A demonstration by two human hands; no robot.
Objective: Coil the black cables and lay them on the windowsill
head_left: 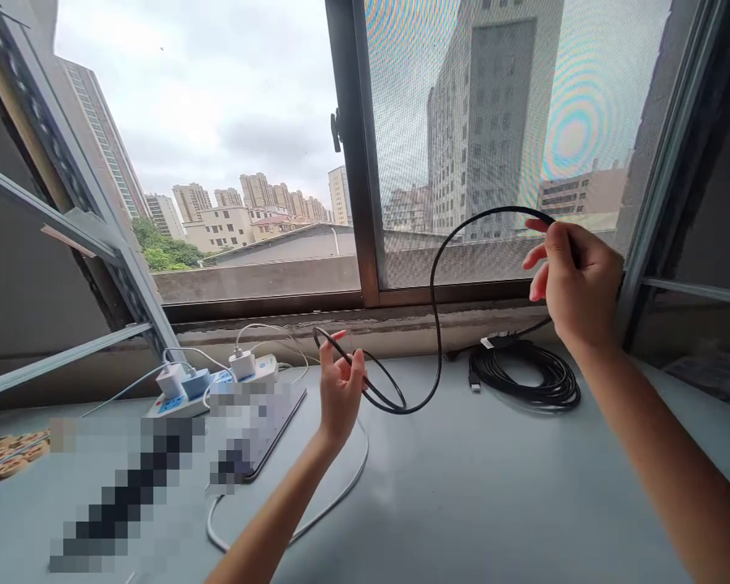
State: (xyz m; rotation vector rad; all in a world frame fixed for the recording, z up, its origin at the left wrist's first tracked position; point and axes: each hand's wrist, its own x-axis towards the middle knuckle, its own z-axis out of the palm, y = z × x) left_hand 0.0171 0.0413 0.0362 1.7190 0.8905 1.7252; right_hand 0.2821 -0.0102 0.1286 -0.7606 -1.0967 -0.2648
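Head view showed a pale counter (450, 487) bearing a black USB cable (538, 397), its coil at four o'clock, long axis running nine to three. The person's right hand (584, 284), nearer the coil, had thumb and index finger pinched on the raised length, other fingers loosely parted; the coil lay toward seven o'clock from it. The left hand (339, 397), at seven o'clock, lightly pinched a loop.
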